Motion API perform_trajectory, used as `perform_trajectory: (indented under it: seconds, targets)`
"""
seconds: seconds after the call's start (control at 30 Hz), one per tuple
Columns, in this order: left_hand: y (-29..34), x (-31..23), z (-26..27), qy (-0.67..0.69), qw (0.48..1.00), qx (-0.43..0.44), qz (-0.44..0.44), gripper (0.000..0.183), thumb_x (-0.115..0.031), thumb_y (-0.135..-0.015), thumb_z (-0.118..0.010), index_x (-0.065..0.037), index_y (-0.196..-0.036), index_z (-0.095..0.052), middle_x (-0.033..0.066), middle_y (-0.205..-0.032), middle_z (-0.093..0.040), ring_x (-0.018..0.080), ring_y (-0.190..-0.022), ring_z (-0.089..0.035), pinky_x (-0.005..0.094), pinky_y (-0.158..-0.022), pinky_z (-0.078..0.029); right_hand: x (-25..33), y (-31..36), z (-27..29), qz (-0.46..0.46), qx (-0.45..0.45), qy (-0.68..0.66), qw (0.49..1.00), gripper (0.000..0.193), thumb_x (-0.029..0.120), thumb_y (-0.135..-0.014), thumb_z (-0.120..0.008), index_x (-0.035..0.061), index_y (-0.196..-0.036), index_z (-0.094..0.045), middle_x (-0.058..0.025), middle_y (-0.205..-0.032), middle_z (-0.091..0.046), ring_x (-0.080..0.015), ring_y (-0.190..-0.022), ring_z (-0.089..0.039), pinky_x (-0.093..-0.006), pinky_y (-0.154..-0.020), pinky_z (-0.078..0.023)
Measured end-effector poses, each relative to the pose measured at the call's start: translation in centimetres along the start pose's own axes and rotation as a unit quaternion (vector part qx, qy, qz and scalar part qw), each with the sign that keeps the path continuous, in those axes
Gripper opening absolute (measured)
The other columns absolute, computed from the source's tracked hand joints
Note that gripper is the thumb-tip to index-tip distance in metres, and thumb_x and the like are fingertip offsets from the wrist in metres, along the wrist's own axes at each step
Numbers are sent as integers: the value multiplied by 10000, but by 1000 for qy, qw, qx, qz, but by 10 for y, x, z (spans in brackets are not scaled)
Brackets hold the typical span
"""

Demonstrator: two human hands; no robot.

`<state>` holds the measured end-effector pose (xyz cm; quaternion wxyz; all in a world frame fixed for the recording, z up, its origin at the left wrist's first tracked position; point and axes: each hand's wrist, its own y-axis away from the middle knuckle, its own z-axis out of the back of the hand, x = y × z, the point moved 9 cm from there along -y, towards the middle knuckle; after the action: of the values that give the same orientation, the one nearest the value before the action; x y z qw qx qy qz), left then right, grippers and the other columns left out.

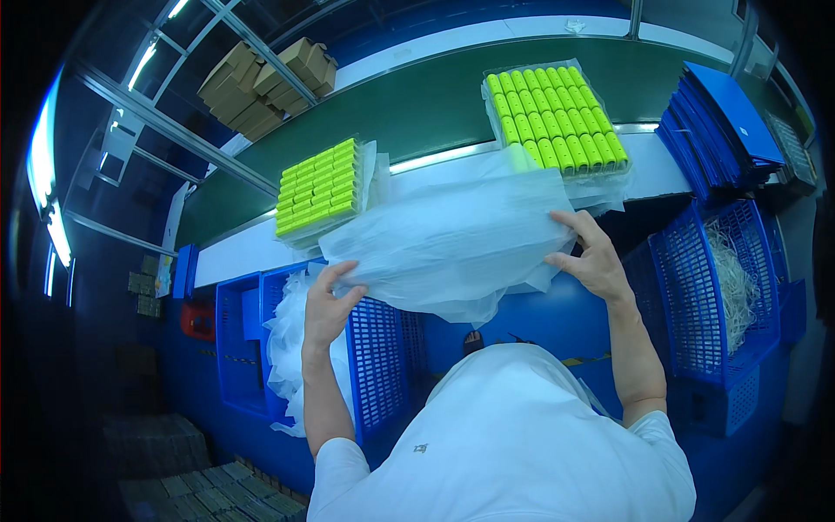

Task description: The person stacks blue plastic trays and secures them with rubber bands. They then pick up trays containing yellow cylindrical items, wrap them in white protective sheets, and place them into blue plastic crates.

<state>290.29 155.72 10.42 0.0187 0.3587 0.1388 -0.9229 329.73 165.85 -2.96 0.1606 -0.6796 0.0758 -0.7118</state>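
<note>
A stack of thin, whitish translucent sheets (452,235) stretches between my two hands, in front of my body. My left hand (329,304) pinches its left end, thumb below and fingers on top. At the right end, my right hand (591,257) grips the edge between thumb and fingers. Behind the sheets, to the left, stands a block of yellow-green cylinders (320,187) in a clear tray. A larger block of yellow-green cylinders (557,117) sits farther back on the right, its near edge partly behind the sheets.
Below left, a blue crate (378,365) holds crumpled whitish sheets (287,348). On the right, another blue crate (696,296) contains pale shredded strips (731,278). Blue folded panels (713,130) stand at the bench's right end. Cardboard boxes (261,87) lie beyond the green belt (417,104).
</note>
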Motion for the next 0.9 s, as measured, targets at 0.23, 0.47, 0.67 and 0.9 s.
perform_trajectory:
  seconds: [0.23,0.47,0.67,0.9]
  targets:
    - [32,16,-93,-382,882,232,-148,166,-166,-758,-781,-52,-875,-749,166,-1335,-568,374,-1254,-505,462,-1018,-432,-76,50,-13,10,166,272,948,115,143,-810,-726,89,-900,-774,-91,-849,-598,-280,-906,-591,-411,-775,-499]
    - [30,74,-117,-148,909,363,139,158,-169,-795,-776,-38,-882,-760,195,-1569,-386,395,-1459,-327,471,-1185,-282,-117,115,-22,-35,347,273,897,214,253,-873,-695,82,-955,-795,-122,-1163,-648,-292,-1144,-575,-426,-988,-469]
    - [-111,-11,-73,177,964,179,85,113,-111,-789,-761,-32,-856,-717,207,-1424,-534,288,-1357,-459,408,-1140,-313,-42,28,44,58,126,124,983,177,188,-875,-721,26,-939,-753,-115,-1195,-669,-286,-1146,-596,-412,-943,-489]
    - [-349,-22,-208,31,963,252,90,174,-164,-869,-720,-13,-955,-704,49,-859,-673,136,-792,-606,297,-751,-493,-115,-40,64,-244,-5,-13,970,277,262,-932,-684,5,-1029,-718,-97,-761,-705,-143,-657,-666,-300,-639,-513]
